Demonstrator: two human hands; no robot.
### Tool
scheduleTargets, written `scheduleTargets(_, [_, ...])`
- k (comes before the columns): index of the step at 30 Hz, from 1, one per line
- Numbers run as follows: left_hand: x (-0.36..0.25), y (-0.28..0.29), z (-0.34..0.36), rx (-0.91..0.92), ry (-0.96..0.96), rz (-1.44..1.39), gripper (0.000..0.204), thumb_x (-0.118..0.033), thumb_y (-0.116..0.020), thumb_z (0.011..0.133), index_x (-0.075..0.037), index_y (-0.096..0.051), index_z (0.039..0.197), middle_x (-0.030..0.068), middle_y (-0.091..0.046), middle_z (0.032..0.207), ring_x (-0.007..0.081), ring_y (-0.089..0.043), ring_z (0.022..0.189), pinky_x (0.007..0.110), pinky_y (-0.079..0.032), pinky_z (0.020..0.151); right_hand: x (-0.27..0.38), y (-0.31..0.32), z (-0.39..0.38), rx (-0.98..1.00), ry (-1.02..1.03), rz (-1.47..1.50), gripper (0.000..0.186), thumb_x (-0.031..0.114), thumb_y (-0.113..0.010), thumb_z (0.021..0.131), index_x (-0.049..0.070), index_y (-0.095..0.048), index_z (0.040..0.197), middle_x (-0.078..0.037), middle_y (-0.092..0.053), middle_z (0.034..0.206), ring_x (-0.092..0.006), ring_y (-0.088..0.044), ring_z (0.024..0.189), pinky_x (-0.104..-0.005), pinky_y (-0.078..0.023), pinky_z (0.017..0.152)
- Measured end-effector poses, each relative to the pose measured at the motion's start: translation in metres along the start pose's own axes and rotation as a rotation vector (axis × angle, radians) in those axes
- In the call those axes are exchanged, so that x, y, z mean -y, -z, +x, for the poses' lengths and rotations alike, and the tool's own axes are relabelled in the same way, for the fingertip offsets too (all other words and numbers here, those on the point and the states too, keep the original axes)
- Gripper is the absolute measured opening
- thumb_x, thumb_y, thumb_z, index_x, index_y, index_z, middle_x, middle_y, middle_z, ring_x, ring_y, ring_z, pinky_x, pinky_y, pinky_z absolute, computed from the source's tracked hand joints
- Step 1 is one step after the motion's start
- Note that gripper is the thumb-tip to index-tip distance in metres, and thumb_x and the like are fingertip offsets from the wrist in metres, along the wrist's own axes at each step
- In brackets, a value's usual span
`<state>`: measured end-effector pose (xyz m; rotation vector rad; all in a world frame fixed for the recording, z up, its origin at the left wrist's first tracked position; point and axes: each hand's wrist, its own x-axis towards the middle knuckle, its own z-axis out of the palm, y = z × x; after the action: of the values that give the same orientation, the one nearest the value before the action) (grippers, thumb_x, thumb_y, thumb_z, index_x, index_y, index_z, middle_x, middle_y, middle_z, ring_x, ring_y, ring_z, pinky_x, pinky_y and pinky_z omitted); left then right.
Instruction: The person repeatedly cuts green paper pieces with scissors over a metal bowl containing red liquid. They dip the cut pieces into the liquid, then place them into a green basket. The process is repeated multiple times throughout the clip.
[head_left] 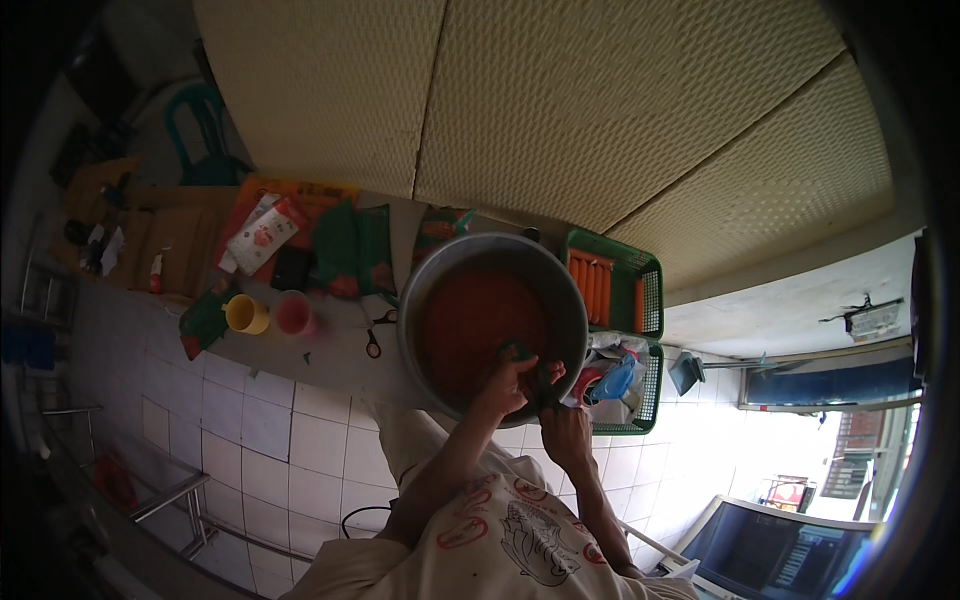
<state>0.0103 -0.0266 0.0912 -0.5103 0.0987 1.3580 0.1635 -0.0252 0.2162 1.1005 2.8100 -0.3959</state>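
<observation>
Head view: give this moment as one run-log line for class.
left hand: at dark green item, grip unclear; right hand: by near-right rim of pot; contents: reddish-orange; scissors: left of pot

1. The left hand (pixel 512 388) hangs over a large round grey pot (pixel 408 340) with orange-red contents (pixel 470 320).
2. The right hand (pixel 567 432) is at the pot's near rim (shadow hides each grip).
3. Scissors (pixel 373 338) lie just left of the pot, near a pink cup (pixel 295 315) and a yellow cup (pixel 247 316).
4. A green basket (pixel 654 290) at right holds orange tubes (pixel 592 288).
</observation>
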Motion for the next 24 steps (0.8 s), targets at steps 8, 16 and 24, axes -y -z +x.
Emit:
scheduleTargets(8, [-0.011,0.002,0.005,-0.058,0.064,-0.013,0.033,-0.007,-0.063,0.105,0.008,-0.056,0.134,0.0323,-0.066,0.132,0.0434,-0.064,0.131,0.056,-0.05,0.119,0.002,0.008,-0.006,0.001,-0.051,0.1,0.033,0.022,-0.058,0.1,0.0,-0.069,0.078,-0.027,-0.066,0.069,-0.0485,-0.067,0.064,-0.0588,-0.053,0.059])
scheduleTargets(16, [-0.025,0.011,0.01,-0.046,0.064,0.035,0.042,-0.009,-0.063,0.104,0.01,-0.052,0.139,0.0281,-0.07,0.13,0.0408,-0.065,0.132,0.054,-0.049,0.12,0.006,0.014,-0.012,0.025,-0.097,0.16,0.035,0.023,-0.058,0.1,-0.001,-0.069,0.079,-0.028,-0.064,0.065,-0.0489,-0.066,0.061,-0.0584,-0.052,0.06])
scheduleTargets(24, [-0.032,0.005,0.004,-0.108,-0.058,0.122,0.031,-0.006,-0.06,0.105,0.002,-0.056,0.135,0.0321,-0.068,0.13,0.0453,-0.065,0.131,0.058,-0.049,0.119,0.014,0.025,-0.016,0.067,-0.106,0.212,0.033,0.023,-0.058,0.099,-0.003,-0.072,0.082,-0.028,-0.065,0.065,-0.0486,-0.066,0.062,-0.0593,-0.052,0.063])
